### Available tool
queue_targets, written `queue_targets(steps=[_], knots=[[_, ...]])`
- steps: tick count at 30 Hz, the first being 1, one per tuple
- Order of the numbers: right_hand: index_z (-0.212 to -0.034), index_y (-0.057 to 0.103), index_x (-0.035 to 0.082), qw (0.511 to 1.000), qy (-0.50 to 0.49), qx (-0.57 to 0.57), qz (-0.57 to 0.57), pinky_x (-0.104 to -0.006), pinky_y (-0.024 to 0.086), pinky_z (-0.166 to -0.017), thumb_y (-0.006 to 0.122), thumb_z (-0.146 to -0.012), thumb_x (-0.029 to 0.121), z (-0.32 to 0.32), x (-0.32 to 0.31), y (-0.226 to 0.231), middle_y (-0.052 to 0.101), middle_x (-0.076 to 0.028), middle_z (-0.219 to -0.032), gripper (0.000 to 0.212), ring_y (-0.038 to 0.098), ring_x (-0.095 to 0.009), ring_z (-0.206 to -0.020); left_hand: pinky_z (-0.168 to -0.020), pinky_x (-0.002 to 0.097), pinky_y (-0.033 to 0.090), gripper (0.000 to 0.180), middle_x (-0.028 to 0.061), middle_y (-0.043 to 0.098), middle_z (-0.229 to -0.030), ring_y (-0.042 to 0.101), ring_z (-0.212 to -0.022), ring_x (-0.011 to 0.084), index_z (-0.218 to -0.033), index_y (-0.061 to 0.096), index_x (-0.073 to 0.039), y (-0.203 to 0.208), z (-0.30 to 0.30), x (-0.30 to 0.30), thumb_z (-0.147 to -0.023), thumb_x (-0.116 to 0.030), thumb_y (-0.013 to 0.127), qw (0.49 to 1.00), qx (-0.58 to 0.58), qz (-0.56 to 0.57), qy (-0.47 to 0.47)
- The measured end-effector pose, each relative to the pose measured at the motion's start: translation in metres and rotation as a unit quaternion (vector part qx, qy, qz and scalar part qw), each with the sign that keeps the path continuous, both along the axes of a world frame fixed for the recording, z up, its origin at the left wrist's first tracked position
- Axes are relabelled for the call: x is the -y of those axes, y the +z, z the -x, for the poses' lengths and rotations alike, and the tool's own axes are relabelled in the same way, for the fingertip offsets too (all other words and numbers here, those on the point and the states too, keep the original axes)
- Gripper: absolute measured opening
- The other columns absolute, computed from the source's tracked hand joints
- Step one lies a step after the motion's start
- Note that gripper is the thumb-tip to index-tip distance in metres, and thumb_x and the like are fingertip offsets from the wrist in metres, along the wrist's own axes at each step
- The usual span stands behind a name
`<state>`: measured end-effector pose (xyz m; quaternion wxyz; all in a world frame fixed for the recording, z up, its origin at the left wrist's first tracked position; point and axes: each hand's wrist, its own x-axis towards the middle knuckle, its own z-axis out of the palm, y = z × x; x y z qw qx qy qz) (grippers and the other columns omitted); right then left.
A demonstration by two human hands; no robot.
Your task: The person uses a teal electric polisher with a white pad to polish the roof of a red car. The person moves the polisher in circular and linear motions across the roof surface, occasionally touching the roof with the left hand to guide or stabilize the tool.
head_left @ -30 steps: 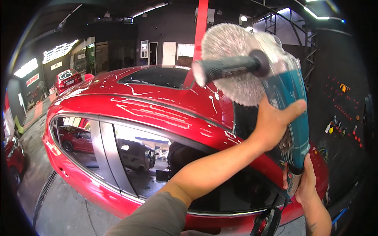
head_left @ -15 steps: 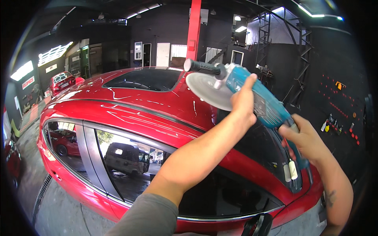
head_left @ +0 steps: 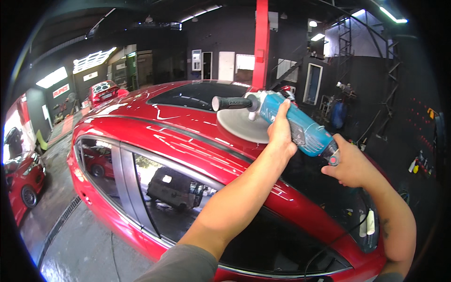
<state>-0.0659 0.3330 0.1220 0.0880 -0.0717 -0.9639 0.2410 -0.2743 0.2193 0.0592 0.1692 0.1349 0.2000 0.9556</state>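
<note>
Polisher (head_left: 297,127) is tilted over the red car (head_left: 197,120), pad (head_left: 237,126) at the roof's front area; can't tell if it touches. Left hand (head_left: 282,134): fingers clamped on the blue body. Right hand (head_left: 350,164): fingers closed round the rear grip. Side handle (head_left: 231,103) points left, unheld. Dark sunroof (head_left: 192,95) beyond.

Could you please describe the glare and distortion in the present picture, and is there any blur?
Head view: white glare streaks the glossy red car roof; head view: straight edges bend near the dark rim; head view: the round pale-grey polishing pad looks smeared, perhaps by motion, while the teal power polisher is fairly sharp.
</note>
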Motion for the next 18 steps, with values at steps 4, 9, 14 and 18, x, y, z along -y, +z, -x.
queue_targets(steps=[4, 9, 14, 18], knots=[[-0.151, 0.050, -0.002, 0.998, 0.012, -0.024, -0.064, -0.0489, 0.057, -0.096, 0.089, -0.089, 0.014, -0.007, 0.008, 0.003, 0.075, -0.028, -0.113, 0.075, 0.073, -0.045, -0.108, -0.102, 0.0528, 0.061, 0.065, 0.0133, 0.071, -0.124, 0.073, -0.111, 0.0291, -0.136, 0.063, -0.003, 0.002, -0.016, 0.020, -0.094, -0.047, 0.088, 1.000, -0.019, 0.007, -0.002], [-0.147, 0.052, -0.003, 0.995, 0.055, -0.049, -0.062, -0.0512, 0.056, -0.099, 0.089, -0.089, 0.015, -0.012, 0.016, -0.010, 0.076, -0.031, -0.115, 0.072, 0.073, -0.050, -0.114, -0.103, 0.0521, 0.060, 0.065, 0.0131, 0.071, -0.123, 0.073, -0.112, 0.0285, -0.136, 0.063, -0.004, -0.009, -0.027, 0.041, -0.095, -0.047, 0.087, 1.000, -0.030, 0.007, 0.000], [-0.142, 0.053, -0.004, 0.987, 0.082, -0.066, -0.125, -0.0526, 0.058, -0.096, 0.089, -0.089, 0.016, 0.010, 0.059, 0.030, 0.075, -0.033, -0.113, 0.067, 0.074, -0.052, -0.111, -0.105, 0.0543, 0.059, 0.068, 0.0153, 0.072, -0.125, 0.074, -0.112, 0.0311, -0.137, 0.062, -0.003, 0.024, -0.006, 0.084, -0.093, -0.049, 0.087, 0.998, -0.033, -0.021, 0.052], [-0.141, 0.053, -0.008, 0.979, 0.112, -0.060, -0.156, -0.0512, 0.058, -0.100, 0.088, -0.091, 0.020, 0.041, 0.113, 0.044, 0.075, -0.035, -0.116, 0.068, 0.073, -0.052, -0.117, -0.109, 0.0566, 0.057, 0.072, 0.0137, 0.071, -0.131, 0.072, -0.117, 0.0320, -0.143, 0.059, -0.007, 0.030, 0.030, 0.145, -0.093, -0.052, 0.085, 0.994, -0.080, -0.021, 0.067]])
